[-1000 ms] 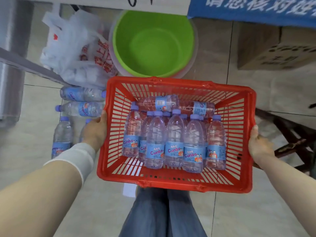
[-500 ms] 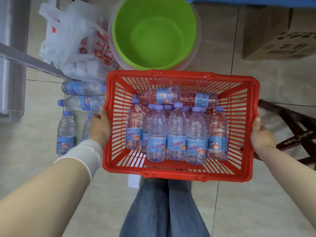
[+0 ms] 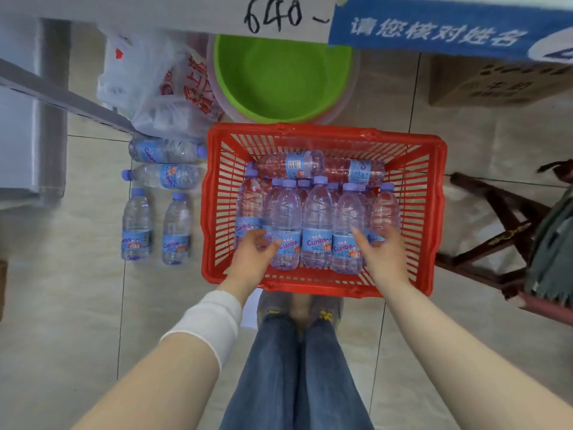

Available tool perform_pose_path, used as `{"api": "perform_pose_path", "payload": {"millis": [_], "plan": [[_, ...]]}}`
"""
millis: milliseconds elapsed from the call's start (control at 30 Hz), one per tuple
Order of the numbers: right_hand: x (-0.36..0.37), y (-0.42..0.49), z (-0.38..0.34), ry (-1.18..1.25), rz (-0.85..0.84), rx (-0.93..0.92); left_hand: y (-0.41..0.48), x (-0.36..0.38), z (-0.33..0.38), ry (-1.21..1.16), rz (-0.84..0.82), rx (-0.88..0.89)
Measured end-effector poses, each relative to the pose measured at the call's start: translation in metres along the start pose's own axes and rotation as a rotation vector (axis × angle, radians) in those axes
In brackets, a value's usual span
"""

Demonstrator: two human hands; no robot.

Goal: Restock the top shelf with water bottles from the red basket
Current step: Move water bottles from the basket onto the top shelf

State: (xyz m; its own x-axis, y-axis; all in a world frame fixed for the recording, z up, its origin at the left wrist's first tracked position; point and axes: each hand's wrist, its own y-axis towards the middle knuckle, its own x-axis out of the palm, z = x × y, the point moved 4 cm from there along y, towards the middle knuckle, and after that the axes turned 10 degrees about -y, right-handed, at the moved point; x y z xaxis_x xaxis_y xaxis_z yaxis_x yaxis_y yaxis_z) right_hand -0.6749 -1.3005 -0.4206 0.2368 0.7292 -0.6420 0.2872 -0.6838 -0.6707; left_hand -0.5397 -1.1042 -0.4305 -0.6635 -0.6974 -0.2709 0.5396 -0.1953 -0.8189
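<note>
Basket: red slatted plastic basket (image 3: 437,212) sat on the beige tiled floor (image 3: 77,305), directly ahead of the person's jeans-clad legs (image 3: 294,367) and shoes (image 3: 299,308). It held clear plastic water bottles with purple caps and blue "Cunbs" labels (image 3: 316,225), most lying side by side with caps pointing away, plus two more lying crosswise (image 3: 319,166) against the far wall.

Left hand (image 3: 251,259) was inside the basket at the near-left, fingers spread and curled loosely over the labels of the leftmost bottles; touching or just above, couldn't tell, no closed grip on anything. White wrap (image 3: 207,324) sat on that forearm.

Right hand (image 3: 379,252) was inside at the near-right, fingers open and reaching between the last two bottles on that side, thumb near a label; not clamped on any bottle.

Four matching loose bottles (image 3: 155,206) lay on the floor left of the basket, two parallel to it, two crosswise beyond them. Round green plastic basin (image 3: 282,76) was just past the basket's far rim, white plastic bags with red print (image 3: 155,88) to its left. Dark wooden stool frame (image 3: 502,231) stood to the right. Shelf edge (image 3: 155,7) with handwritten "640" and a blue printed sign (image 3: 434,32) ran across the top of view.
</note>
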Motion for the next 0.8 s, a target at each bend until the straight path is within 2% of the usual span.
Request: {"api": "perform_pose_path", "payload": {"millis": [67,167,367,533,667,800], "plan": [[0.021,0.015,-0.006,-0.020,-0.139,-0.002,0.015,0.011,-0.018,0.011,-0.037,-0.033],[0.048,0.047,-0.018,-0.113,-0.220,-0.066,0.045,0.026,-0.041,0.031,-0.037,-0.044],[0.083,0.088,-0.049,-0.559,-0.203,-0.151,0.096,0.043,-0.075,-0.002,-0.050,-0.025],[0.099,0.098,-0.055,-0.790,-0.310,-0.137,0.104,0.043,-0.076,-0.005,-0.056,-0.045],[0.097,0.097,-0.059,-0.787,-0.307,-0.124,0.101,0.040,-0.067,-0.064,-0.160,-0.064],[0.103,0.092,-0.057,-0.521,-0.349,-0.031,0.099,0.036,-0.066,-0.124,-0.213,-0.100]]}}
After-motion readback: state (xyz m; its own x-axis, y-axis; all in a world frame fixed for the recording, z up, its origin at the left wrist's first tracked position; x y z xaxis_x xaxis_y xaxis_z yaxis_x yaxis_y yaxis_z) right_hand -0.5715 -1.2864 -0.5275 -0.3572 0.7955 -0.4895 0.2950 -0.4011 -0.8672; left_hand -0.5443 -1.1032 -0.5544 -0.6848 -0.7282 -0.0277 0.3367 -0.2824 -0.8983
